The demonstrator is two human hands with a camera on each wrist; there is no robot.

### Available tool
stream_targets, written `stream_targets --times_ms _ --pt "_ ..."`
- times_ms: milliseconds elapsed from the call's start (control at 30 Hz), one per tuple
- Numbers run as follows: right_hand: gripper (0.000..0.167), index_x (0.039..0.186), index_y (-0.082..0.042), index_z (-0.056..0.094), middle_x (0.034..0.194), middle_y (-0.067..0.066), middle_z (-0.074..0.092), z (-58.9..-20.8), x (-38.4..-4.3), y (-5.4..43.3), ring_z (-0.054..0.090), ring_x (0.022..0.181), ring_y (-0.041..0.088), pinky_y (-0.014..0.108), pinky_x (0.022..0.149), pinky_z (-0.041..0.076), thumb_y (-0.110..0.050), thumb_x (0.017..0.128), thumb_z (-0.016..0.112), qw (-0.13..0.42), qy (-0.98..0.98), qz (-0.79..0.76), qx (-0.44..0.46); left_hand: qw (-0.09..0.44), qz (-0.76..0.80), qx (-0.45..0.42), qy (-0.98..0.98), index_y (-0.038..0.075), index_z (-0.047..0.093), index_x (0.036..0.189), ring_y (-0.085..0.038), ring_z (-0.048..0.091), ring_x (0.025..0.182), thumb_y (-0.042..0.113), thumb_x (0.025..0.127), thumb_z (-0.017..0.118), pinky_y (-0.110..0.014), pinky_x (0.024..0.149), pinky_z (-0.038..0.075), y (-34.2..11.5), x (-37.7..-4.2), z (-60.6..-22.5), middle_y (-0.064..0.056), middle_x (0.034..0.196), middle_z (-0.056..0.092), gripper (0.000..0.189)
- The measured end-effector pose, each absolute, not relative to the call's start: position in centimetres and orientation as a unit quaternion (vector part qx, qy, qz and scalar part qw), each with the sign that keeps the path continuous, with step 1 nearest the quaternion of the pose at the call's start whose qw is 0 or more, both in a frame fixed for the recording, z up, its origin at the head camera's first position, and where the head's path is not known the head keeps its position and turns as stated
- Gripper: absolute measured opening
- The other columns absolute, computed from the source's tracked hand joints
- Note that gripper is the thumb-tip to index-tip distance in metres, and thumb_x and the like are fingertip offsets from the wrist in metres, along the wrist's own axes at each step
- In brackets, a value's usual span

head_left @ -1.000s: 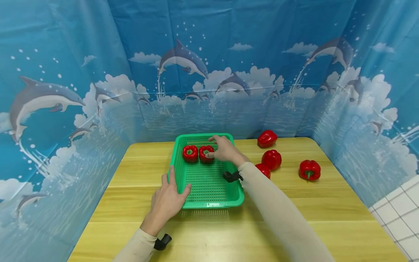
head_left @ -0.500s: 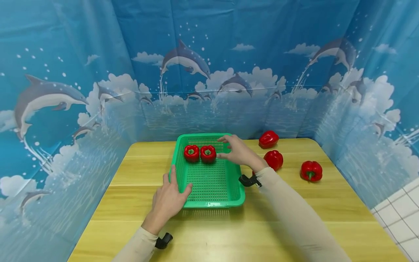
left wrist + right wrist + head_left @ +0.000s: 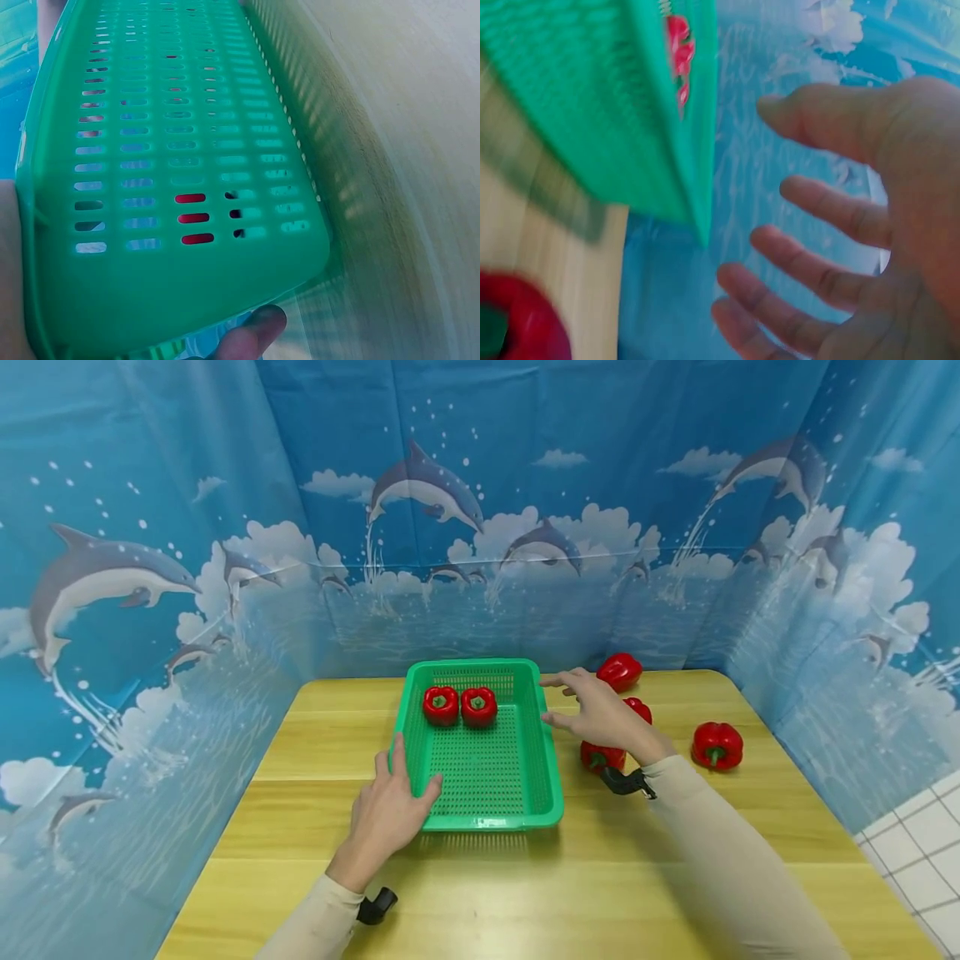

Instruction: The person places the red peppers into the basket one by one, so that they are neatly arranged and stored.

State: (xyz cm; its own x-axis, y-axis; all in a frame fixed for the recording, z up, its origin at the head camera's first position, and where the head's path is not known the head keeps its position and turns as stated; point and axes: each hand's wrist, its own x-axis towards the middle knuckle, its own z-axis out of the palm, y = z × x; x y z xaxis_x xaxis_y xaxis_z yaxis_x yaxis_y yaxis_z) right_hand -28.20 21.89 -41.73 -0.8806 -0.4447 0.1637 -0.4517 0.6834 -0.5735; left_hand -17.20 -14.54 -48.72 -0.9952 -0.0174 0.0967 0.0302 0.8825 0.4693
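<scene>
In the head view, a green perforated plastic basket (image 3: 491,823) stands on the wooden table, with two red bell peppers (image 3: 440,706) side by side at its far left. My left hand (image 3: 386,814) holds the basket's near left corner, thumb over the near rim and fingers along the left wall. One fingertip (image 3: 264,324) shows past the wall's edge in the left wrist view. Just right of the basket's right rim hovers my right hand (image 3: 600,718), fingers spread and nothing between them. Its thumb (image 3: 817,116) and fingers are apart in the right wrist view.
Several loose red bell peppers lie right of the basket: one at the back (image 3: 619,672), two partly behind my right hand, including a near one (image 3: 602,757), and one farther right (image 3: 717,746). A blue dolphin-print curtain (image 3: 480,610) surrounds the table (image 3: 480,902) at the back and sides.
My right hand has withdrawn from beside the right-hand pepper in the basket and moved right, past the basket's rim. Both peppers stay where they were; my left hand keeps its place.
</scene>
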Motion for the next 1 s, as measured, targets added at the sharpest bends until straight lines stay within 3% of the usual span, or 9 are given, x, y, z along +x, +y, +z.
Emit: stream_targets --times_ms 333,600,1000 --pt "0.06 0.157 -0.014 0.07 0.165 0.019 0.063 -44.4 -28.0 27.1 0.059 0.153 0.049 0.074 0.121 0.055 -0.033 0.104 0.091 -0.003 -0.923 0.256 0.288 0.05 -0.24 0.0 -0.97 0.006 0.009 0.188 -0.024 0.05 0.053 0.064 0.113 0.064 -0.035 0.047 0.041 -14.5 -17.2 -48.5 -0.035 0.175 0.043 0.11" --pt "0.071 0.158 -0.015 0.07 0.167 0.017 0.062 -46.1 -28.0 29.6 0.051 0.158 0.053 0.08 0.124 0.048 -0.029 0.095 0.1 -0.032 -0.92 0.228 0.316 0.047 -0.241 0.0 -0.969 0.006 0.008 0.188 -0.024 0.049 0.051 0.065 0.113 0.064 -0.035 0.046 0.041 -14.5 -17.2 -48.5 -0.035 0.175 0.043 0.111" --pt "0.085 0.164 -0.02 0.066 0.172 0.015 0.057 -47.8 -27.8 31.1 0.052 0.157 0.049 0.069 0.116 0.061 -0.02 0.088 0.104 -0.024 -0.928 0.168 0.331 0.052 -0.238 -0.001 -0.97 0.005 0.009 0.188 -0.024 0.05 0.052 0.064 0.114 0.063 -0.035 0.047 0.041 -14.5 -17.4 -48.5 -0.035 0.174 0.044 0.109"
